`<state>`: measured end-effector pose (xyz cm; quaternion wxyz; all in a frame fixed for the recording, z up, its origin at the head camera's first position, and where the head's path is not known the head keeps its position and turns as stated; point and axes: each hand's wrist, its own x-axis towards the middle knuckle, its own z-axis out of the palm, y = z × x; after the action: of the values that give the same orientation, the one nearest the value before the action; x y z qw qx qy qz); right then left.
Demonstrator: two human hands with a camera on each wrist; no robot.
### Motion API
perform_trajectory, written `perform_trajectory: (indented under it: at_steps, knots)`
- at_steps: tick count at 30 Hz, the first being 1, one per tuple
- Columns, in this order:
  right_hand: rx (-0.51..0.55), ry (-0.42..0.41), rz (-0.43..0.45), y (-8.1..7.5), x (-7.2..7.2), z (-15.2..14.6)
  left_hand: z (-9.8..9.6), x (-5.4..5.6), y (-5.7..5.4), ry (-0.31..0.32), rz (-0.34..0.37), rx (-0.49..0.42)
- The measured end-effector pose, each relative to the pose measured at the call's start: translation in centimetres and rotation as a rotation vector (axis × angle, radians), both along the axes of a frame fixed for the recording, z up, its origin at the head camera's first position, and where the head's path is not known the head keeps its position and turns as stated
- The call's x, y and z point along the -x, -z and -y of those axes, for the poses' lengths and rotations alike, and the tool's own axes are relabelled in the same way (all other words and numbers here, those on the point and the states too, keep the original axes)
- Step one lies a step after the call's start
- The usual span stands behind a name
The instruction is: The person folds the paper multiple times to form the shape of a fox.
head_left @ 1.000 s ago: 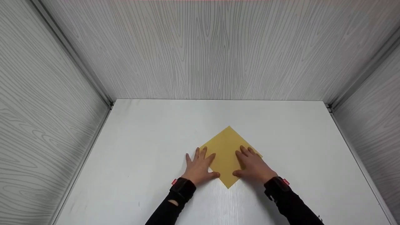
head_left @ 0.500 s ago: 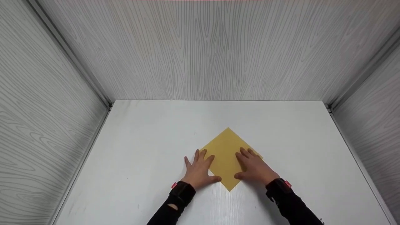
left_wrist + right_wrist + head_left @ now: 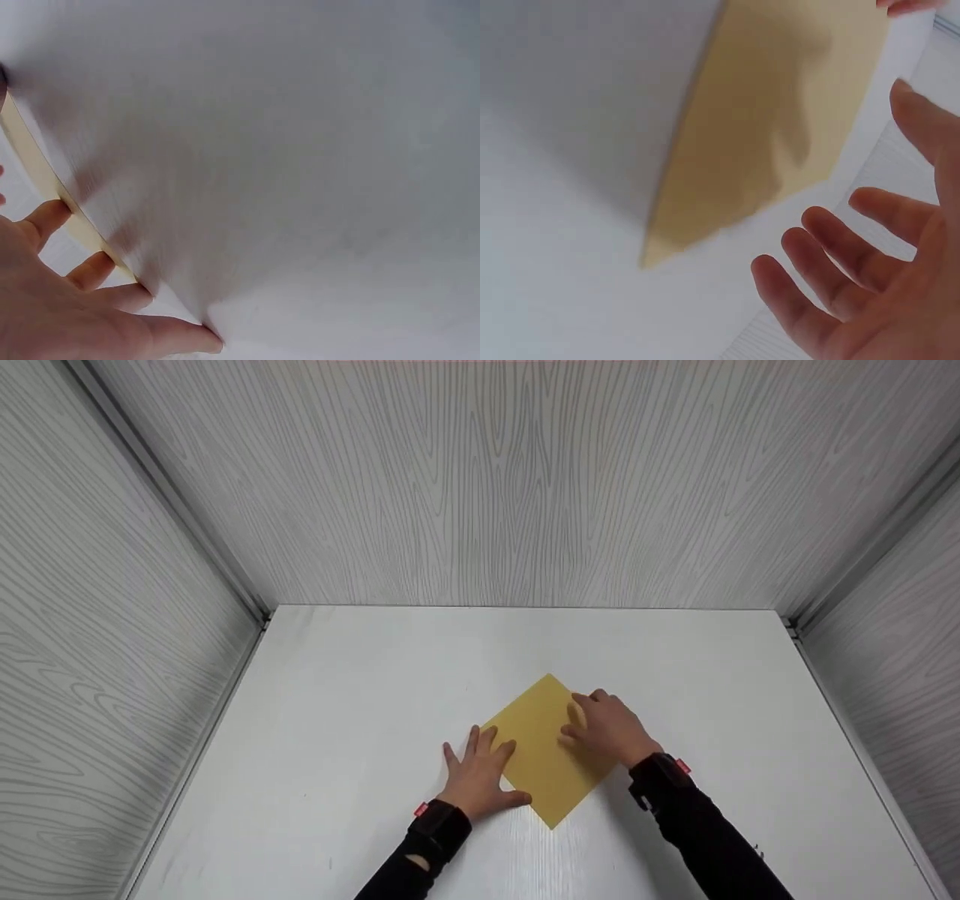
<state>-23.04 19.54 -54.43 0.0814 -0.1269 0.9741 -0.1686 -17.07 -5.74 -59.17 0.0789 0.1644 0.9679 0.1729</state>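
Spread wide, the left hand [image 3: 477,784] lies at the left corner of a yellow square of paper [image 3: 536,742], several fingertips resting on the sheet, the little finger out on the white tabletop [image 3: 360,720] beside it. Its thumb points across to the lower left edge of the paper.

Over on the other side, the right hand [image 3: 615,729] is loosely bent with its fingers apart, pinching nothing, and it hovers over the sheet's right side, near the upper right edge. It throws a soft shadow [image 3: 769,142] on the yellow surface. From this angle I can't be sure whether any of its fingertips graze the paper.

The sheet itself lies flat and turned like a diamond, one corner towards the person and one away, its right corner hidden by the right hand.

Black wristbands [image 3: 441,825] with small red tags [image 3: 421,809] circle both wrists, above dark sleeves [image 3: 397,877]. Pale wood-grain panels [image 3: 480,487] stand along the back and both sides of the tabletop.
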Motion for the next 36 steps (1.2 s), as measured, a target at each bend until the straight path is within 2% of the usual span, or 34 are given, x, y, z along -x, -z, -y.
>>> perform_trajectory:
  at_steps: [6,11,17,21,26,31,36]
  knots:
    - [-0.015,0.036,0.021,0.5,3.0,1.5,-0.1,0.2,0.2,-0.010,0.024,-0.007]
    - [-0.006,0.070,0.037,1.3,4.6,2.8,0.0,0.1,0.1,-0.014,0.043,0.021]
    - [-0.006,0.089,0.003,1.6,6.0,3.5,0.0,0.0,-0.4,-0.012,0.041,0.032]
    - [-0.012,0.102,-0.034,1.9,6.6,3.6,0.0,0.1,-0.6,0.000,0.044,0.031]
    - [0.054,0.120,-0.059,2.1,6.6,3.4,-0.2,0.1,-0.6,-0.003,0.022,0.025]
    - [0.167,0.110,0.027,1.6,6.5,3.3,-0.3,0.1,-0.4,-0.015,0.036,0.018]
    - [0.314,0.139,0.103,1.2,6.0,3.1,-0.1,0.0,-0.2,-0.014,0.037,0.021]
